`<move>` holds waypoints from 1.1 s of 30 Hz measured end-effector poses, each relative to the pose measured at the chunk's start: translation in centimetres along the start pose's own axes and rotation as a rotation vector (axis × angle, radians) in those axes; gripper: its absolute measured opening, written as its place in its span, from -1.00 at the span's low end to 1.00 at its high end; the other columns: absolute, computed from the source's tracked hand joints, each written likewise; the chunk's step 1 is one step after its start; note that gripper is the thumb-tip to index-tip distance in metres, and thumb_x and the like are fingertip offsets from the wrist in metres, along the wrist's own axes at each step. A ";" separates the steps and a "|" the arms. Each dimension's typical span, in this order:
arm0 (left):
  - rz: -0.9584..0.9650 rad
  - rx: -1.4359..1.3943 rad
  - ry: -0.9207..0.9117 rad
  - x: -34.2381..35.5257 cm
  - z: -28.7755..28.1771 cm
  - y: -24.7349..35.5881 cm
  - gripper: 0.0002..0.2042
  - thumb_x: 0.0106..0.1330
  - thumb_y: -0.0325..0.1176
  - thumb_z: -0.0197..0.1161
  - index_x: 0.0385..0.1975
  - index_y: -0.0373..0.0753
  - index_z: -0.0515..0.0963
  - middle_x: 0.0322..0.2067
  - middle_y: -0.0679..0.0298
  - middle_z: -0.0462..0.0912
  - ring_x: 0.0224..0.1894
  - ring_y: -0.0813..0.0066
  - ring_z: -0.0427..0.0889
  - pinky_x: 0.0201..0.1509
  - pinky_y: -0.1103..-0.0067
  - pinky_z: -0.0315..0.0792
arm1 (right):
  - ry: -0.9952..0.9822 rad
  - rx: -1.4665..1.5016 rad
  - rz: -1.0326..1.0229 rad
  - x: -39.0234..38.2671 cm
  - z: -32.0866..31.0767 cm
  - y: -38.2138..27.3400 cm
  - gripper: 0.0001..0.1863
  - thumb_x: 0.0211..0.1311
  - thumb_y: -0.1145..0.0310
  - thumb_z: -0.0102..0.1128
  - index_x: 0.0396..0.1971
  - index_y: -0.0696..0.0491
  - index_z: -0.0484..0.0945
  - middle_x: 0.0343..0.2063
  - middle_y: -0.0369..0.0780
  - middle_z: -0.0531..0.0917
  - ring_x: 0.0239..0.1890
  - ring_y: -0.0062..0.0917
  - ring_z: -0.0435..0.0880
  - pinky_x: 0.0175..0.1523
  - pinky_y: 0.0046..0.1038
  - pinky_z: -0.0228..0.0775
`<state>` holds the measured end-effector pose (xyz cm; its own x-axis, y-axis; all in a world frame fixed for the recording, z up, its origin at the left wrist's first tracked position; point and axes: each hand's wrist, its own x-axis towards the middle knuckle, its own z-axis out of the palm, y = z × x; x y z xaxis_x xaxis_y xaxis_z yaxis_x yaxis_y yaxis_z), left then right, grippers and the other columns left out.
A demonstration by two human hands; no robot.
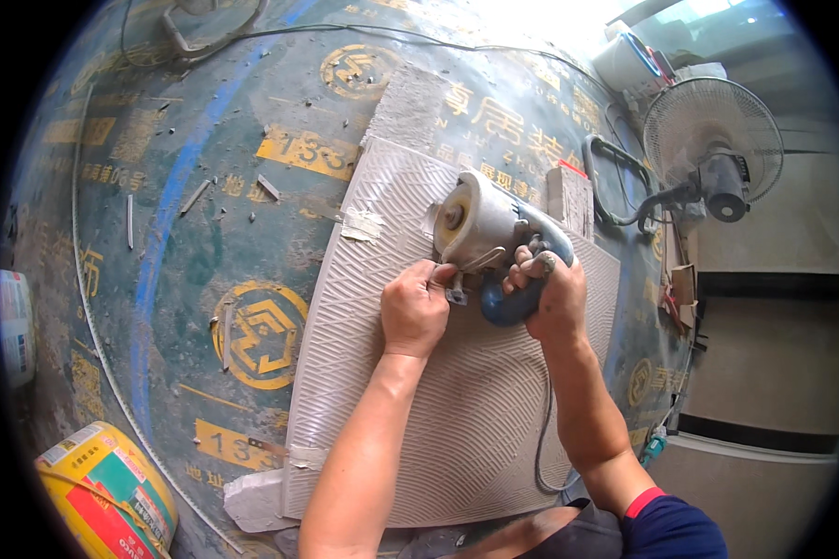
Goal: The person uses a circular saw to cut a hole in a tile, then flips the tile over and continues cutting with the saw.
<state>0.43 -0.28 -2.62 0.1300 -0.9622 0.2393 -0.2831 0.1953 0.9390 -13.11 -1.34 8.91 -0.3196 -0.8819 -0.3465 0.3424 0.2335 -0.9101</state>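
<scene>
A handheld stone cutter point(487, 222) with a dusty metal guard and blue body is above a large tile point(457, 401), whose ridged side faces up. My right hand point(561, 296) grips its blue handle, the fingers curled round near the trigger side. With thumb and forefinger pressed together, my left hand point(414, 309) pinches a small metal part at the lower edge of the guard. The cutter is tipped so that the round hub faces left. Whether its blade touches the tile is hidden. A grey cord point(543, 438) trails from the tool over the tile.
Broken blocks point(254, 498) support the tile's near left corner. A standing fan point(713, 140) rises at the far right, a yellow bucket point(112, 489) stands at near left, and a white bucket point(15, 328) is at the left edge. Offcuts point(196, 197) litter the printed green floor sheet point(214, 186).
</scene>
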 end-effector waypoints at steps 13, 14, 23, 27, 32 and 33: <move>-0.001 0.016 0.006 0.0 -0.2 0.4 -0.98 0.05 -0.49 0.25 -0.55 -0.28 0.57 -0.54 0.11 0.56 -0.44 0.08 0.55 -0.34 0.32 0.43 | -0.097 -0.003 0.010 0.3 0.2 -0.7 -0.74 -0.04 0.60 -0.03 -0.27 0.17 0.43 -0.61 -0.28 0.42 -0.67 -0.61 0.37 -0.51 -0.48 0.35; 0.003 0.019 -0.006 0.0 -0.1 0.4 -0.97 0.05 -0.49 0.25 -0.55 -0.28 0.56 -0.54 0.12 0.56 -0.45 0.08 0.54 -0.34 0.32 0.42 | -0.094 -0.004 0.011 0.2 0.0 -0.7 -0.74 -0.04 0.60 -0.03 -0.27 0.17 0.43 -0.61 -0.28 0.42 -0.67 -0.61 0.37 -0.51 -0.48 0.35; 0.033 0.023 -0.040 -0.2 -0.1 0.3 -0.95 0.09 -0.49 0.24 -0.56 -0.28 0.54 -0.57 0.13 0.53 -0.47 0.09 0.53 -0.36 0.33 0.41 | -0.090 0.058 0.014 0.1 -0.8 -0.4 -0.79 -0.01 0.57 0.00 -0.29 0.18 0.43 -0.59 -0.26 0.43 -0.65 -0.59 0.38 -0.50 -0.47 0.34; 0.004 0.047 0.041 -0.2 -0.1 0.3 -0.89 0.15 -0.46 0.25 -0.57 -0.30 0.52 -0.58 0.09 0.52 -0.48 0.04 0.53 -0.38 0.32 0.39 | -0.165 -0.020 0.007 0.9 0.1 -0.5 -0.72 0.00 0.59 -0.03 -0.21 0.20 0.44 -0.59 -0.26 0.43 -0.65 -0.58 0.38 -0.51 -0.47 0.33; -0.125 0.021 0.016 0.2 -0.6 1.9 -0.79 0.29 -0.38 0.23 -0.55 -0.34 0.49 -0.59 0.01 0.51 -0.49 -0.04 0.53 -0.42 0.29 0.36 | -0.086 0.003 0.026 0.4 0.0 -0.6 -0.72 0.01 0.60 -0.04 -0.21 0.20 0.44 -0.59 -0.26 0.42 -0.66 -0.58 0.37 -0.51 -0.46 0.32; -0.100 0.015 0.002 0.2 -0.6 1.9 -0.76 0.33 -0.35 0.22 -0.54 -0.35 0.49 -0.58 0.00 0.51 -0.49 -0.05 0.53 -0.43 0.28 0.36 | -0.054 -0.008 0.025 0.2 0.0 -0.5 -0.72 0.01 0.60 -0.05 -0.21 0.20 0.44 -0.59 -0.26 0.42 -0.66 -0.58 0.37 -0.51 -0.46 0.32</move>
<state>0.49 0.06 -0.65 0.1606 -0.9763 0.1451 -0.2830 0.0953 0.9544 -13.41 -1.67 9.32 -0.2631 -0.8965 -0.3564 0.3425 0.2586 -0.9032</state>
